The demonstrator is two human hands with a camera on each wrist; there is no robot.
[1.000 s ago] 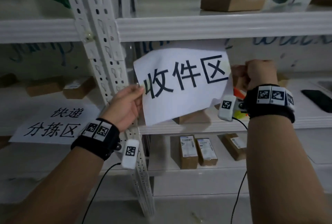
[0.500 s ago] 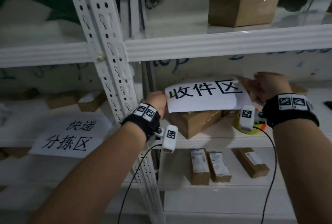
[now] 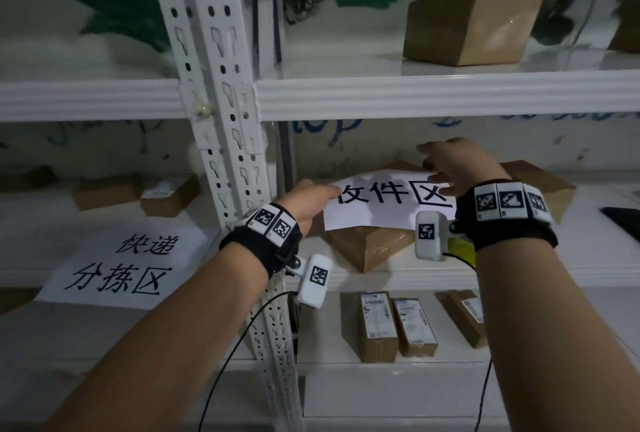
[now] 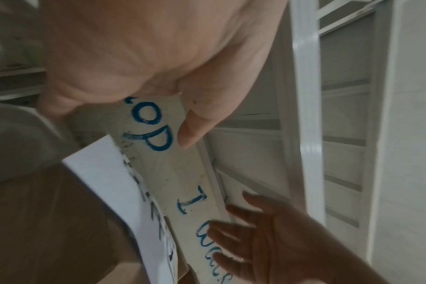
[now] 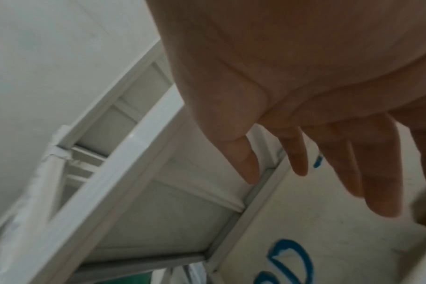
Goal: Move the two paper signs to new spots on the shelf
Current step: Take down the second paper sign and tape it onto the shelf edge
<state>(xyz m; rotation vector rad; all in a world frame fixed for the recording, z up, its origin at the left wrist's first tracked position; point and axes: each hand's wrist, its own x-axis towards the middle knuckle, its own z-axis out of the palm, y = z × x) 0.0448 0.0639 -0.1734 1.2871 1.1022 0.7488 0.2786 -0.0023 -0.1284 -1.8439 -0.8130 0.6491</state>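
The white paper sign (image 3: 388, 210) with three black characters lies flat on a brown cardboard box (image 3: 367, 248) on the middle shelf, right of the post. My left hand (image 3: 313, 197) is at the sign's left edge; in the left wrist view nothing sits between its thumb (image 4: 192, 130) and fingers, and the sign (image 4: 102, 173) lies below it. Over the sign's right edge hovers my right hand (image 3: 450, 165), fingers (image 5: 377, 182) spread and holding nothing. The second sign (image 3: 117, 269) lies flat on the left bay's shelf.
A white perforated post (image 3: 221, 120) divides the two bays. Small cardboard boxes (image 3: 169, 194) sit at the back of the left bay, and another box (image 3: 533, 185) behind my right wrist. Labelled boxes (image 3: 379, 324) stand one shelf down. A dark flat item (image 3: 623, 220) lies far right.
The sign went from upright in both hands down onto the cardboard box. My right hand opened and let go of its right edge; my left hand followed it to the shelf.
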